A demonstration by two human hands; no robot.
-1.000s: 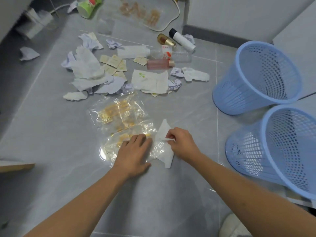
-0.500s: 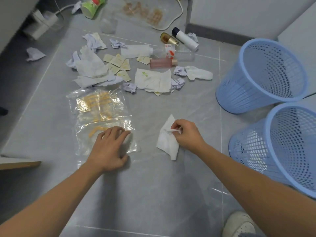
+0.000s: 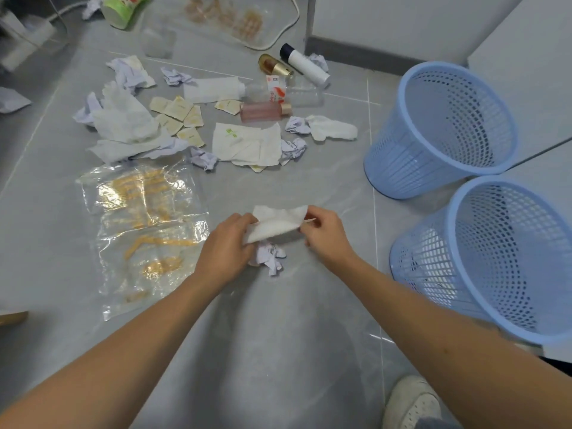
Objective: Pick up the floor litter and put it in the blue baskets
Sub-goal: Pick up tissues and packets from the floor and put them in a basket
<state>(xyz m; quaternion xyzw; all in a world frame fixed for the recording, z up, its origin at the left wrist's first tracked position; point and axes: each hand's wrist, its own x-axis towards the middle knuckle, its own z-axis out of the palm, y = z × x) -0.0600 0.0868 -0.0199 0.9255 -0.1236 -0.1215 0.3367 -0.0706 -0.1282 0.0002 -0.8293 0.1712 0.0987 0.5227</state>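
A: Hands?
B: Left hand (image 3: 227,243) and right hand (image 3: 325,233) each pinch an end of the white tissue (image 3: 275,226), held above the floor (image 3: 278,335). Crumpled paper (image 3: 269,257) sits just below it.
A: Baskets?
B: Two blue baskets (image 3: 501,258) to the right, tilted. Clear plastic bag (image 3: 142,230) flat at left.
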